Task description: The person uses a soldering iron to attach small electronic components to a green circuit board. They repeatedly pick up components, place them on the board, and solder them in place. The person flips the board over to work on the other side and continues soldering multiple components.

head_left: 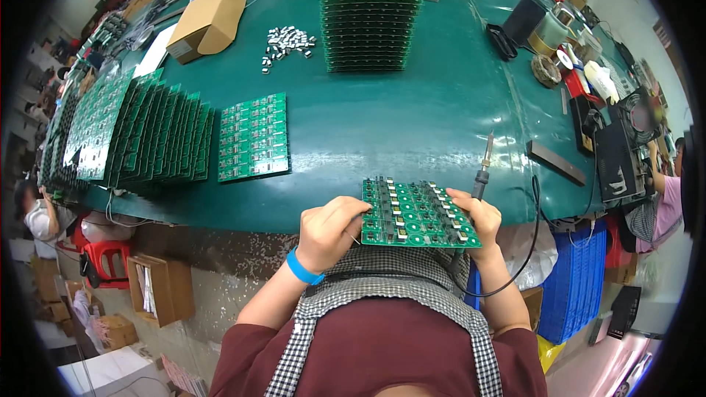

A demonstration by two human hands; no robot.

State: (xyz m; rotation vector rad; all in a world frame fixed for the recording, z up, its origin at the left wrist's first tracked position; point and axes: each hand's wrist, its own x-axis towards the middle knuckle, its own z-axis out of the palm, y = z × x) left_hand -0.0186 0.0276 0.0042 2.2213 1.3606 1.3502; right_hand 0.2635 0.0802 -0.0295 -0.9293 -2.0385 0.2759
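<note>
A green circuit board panel (419, 215), set with rows of small white and black parts, is held just off the table's front edge. My left hand (331, 229) pinches its left edge; a thin wire end shows below those fingers. On the opposite side, my right hand (479, 222) grips the panel's right edge. That same hand has a soldering iron (481, 176) in it, tip pointing up and away from me, its black cable looping down on the right. The right fingers under the panel are hidden.
Beyond my hands rises a tall stack of boards (371, 29). Further left are a flat board panel (254, 137), leaning rows of boards (147, 129), loose small white parts (287, 44) and a cardboard box (209, 20). A dark bar (555, 162) and a fan (638, 116) are right.
</note>
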